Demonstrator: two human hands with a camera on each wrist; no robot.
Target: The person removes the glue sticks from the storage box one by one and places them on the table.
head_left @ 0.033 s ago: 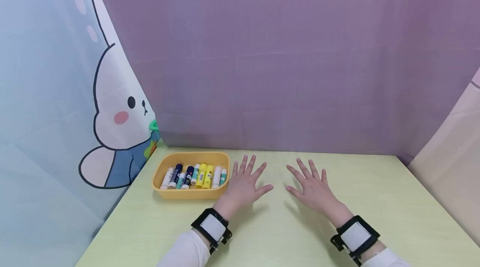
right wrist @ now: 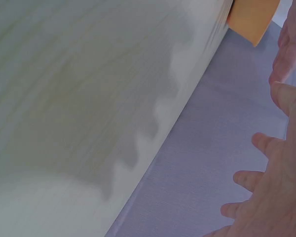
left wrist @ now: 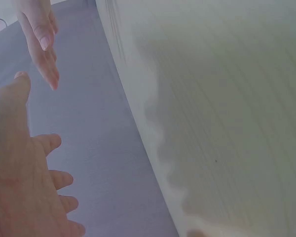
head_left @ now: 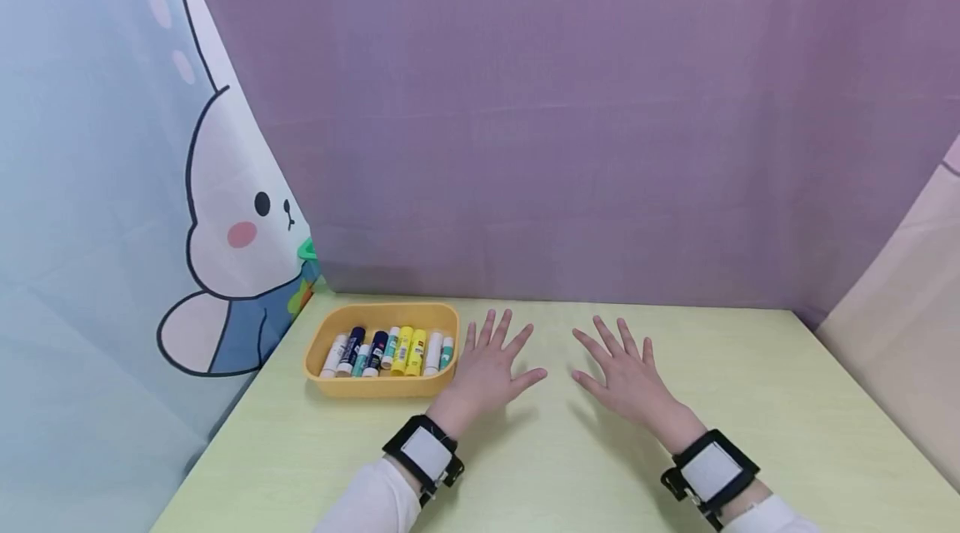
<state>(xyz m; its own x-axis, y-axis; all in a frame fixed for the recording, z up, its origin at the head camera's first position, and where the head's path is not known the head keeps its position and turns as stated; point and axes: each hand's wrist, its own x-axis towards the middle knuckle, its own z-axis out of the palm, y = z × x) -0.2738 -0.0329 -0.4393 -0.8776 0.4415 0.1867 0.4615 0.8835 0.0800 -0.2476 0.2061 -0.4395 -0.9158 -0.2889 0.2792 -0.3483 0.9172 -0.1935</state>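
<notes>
My left hand [head_left: 483, 375] hovers over the table with its fingers spread, close to the right end of a yellow-orange tray [head_left: 375, 387]. Several capped tubes that look like glue sticks [head_left: 405, 351] lie side by side in the tray, in white, navy, teal and yellow. To the right, my right hand [head_left: 630, 383] is also held above the tabletop, fingers apart. Neither hand holds or touches anything. In the left wrist view the left palm [left wrist: 19, 168] faces the table; the right wrist view shows the right palm [right wrist: 276, 192] and a corner of the tray [right wrist: 254, 19].
A pale green wood-grain table [head_left: 787, 408] spreads under both hands, which cast shadows on it. Along its back edge hangs a purple cloth [head_left: 570, 125]. A blue curtain [head_left: 90, 183] with a cartoon figure hangs at the left, a pale cloth [head_left: 915, 308] at the right.
</notes>
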